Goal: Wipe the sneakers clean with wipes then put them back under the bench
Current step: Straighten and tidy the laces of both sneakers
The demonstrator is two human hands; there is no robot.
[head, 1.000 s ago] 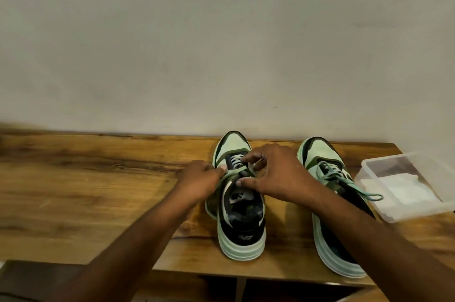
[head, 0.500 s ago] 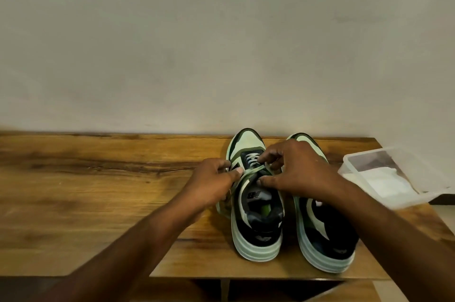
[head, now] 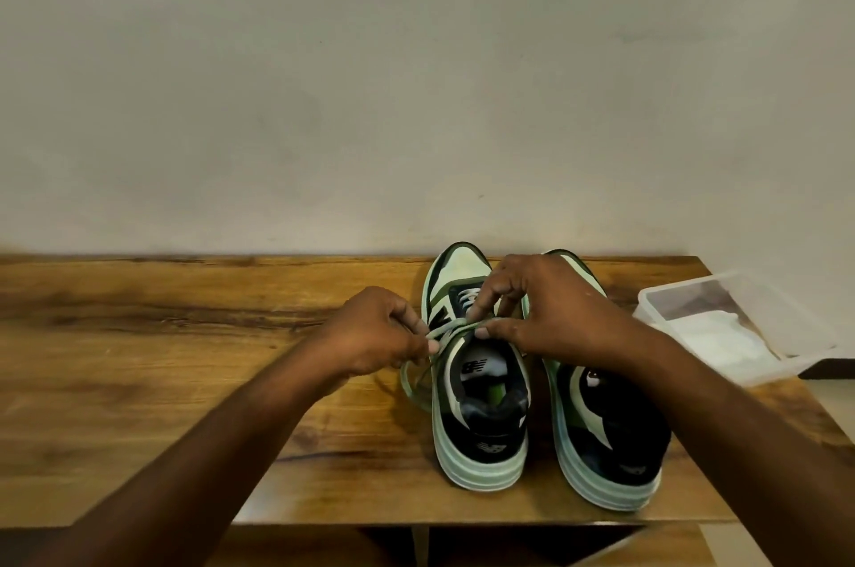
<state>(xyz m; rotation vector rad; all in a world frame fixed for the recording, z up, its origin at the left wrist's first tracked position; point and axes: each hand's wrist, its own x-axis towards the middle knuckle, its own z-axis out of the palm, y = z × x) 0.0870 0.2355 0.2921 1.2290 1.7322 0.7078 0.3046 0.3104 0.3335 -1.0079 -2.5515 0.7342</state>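
A: Where are the sneakers?

B: Both stand on top of the wooden bench, side by side and almost touching, toes toward the wall, heels toward the person. The left sneaker is mint green and black with a pale thick sole; the right sneaker matches it, and its front half is hidden behind the right hand and forearm.

A: What are the hands doing?

B: Both are at the laces of the left sneaker. The left hand has its fingers curled and pinches a pale green lace at the shoe's left side, with a loop of lace hanging down beside the sole. The right hand hovers over the tongue, its thumb and forefinger pinching the same lace from the other side, so the lace runs taut between the two hands.

A: And the wipes?

B: A clear plastic box sits at the right end of the bench, near the right sneaker but apart from it. Something white lies inside, likely the wipes; I cannot tell more than that.
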